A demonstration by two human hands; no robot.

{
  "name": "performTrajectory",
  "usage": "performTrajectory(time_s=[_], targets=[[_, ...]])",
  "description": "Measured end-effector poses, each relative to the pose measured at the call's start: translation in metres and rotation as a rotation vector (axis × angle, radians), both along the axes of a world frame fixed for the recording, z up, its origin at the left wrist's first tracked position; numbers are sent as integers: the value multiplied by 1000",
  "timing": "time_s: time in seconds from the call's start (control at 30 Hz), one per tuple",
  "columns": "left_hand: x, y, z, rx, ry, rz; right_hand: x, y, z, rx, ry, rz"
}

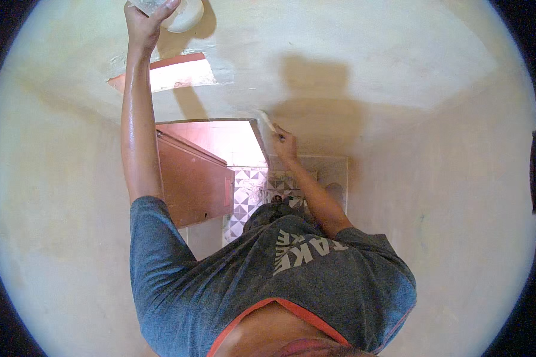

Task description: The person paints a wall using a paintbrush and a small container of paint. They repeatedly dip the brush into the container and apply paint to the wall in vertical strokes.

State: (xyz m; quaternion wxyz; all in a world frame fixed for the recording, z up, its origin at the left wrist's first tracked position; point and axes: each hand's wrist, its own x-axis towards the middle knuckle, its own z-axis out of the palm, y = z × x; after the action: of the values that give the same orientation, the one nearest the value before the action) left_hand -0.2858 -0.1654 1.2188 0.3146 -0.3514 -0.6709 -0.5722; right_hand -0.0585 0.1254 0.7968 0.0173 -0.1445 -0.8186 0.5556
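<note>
High at the top left, my left hand (145, 24) grips a pale, translucent plastic container (185, 17), with the thumb over its side. The picture's rim cuts off part of the container, and its contents are hidden. Lower down, my right hand (286, 143) is closed around a slim, light-coloured tool (266, 120); whether it is a brush or a scraper is unclear. The tool's tip is at the plastered wall (236, 98), close to the upper right corner of the doorway (245, 138). Contact between tip and wall cannot be made out.
A reddish-brown door (192, 178) stands ajar inside the doorway. Above it, the wall has a slanted rectangular opening (183, 73) with red edges. Plastered side walls (429, 187) rise on both sides. Black, grey and white patterned tiles (245, 196) lie below.
</note>
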Motion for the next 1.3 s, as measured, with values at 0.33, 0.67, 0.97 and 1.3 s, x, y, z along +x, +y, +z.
performTrajectory(time_s=[0.33, 0.67, 0.97, 1.3], targets=[[5, -5, -4, 136, -38, -53, 41, 57, -75, -164, 20, -801], [54, 28, 18, 58, -39, 3, 35, -77, 123, -125, 444, -6], [51, 24, 17, 42, -39, 14, 70, 62, 449, 699, 921, -260], [43, 28, 14, 43, -31, 0, 34, 49, 337, 882, 708, -298]])
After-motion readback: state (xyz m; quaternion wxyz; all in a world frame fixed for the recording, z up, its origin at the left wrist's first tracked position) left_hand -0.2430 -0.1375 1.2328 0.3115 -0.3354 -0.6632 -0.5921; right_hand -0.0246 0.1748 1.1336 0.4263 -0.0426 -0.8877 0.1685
